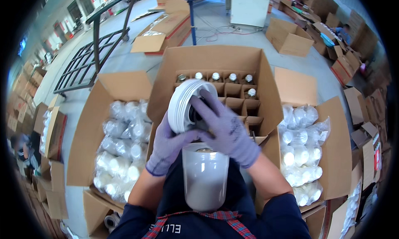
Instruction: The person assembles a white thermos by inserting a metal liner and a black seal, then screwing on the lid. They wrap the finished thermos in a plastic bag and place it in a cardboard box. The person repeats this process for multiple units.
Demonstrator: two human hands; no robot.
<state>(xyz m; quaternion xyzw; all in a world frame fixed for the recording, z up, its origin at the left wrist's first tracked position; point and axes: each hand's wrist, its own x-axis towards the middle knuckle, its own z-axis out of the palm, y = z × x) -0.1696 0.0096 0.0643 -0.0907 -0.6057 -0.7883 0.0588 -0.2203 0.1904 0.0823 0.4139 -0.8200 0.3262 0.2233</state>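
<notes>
My hands wear pale purple gloves. My left hand (166, 143) grips a white ribbed plastic piece (179, 106), round and tilted, with its opening toward the right. My right hand (226, 128) curls its fingers into that opening, around a dark round part (195, 114); my fingers hide much of this part. Just below both hands, a translucent whitish plastic jar (205, 180) stands upright against my lap, its open mouth upward. Beyond the hands is a divided cardboard box (212, 58) with several white-capped bottles (215, 76) in its back cells.
Open cartons flank me: the left one (81, 156) and the right one (334, 156) hold bagged white plastic pieces. A dark metal cart (95, 47) stands at the far left. Behind the middle box are a blue fan (191, 18) and a long carton (170, 27).
</notes>
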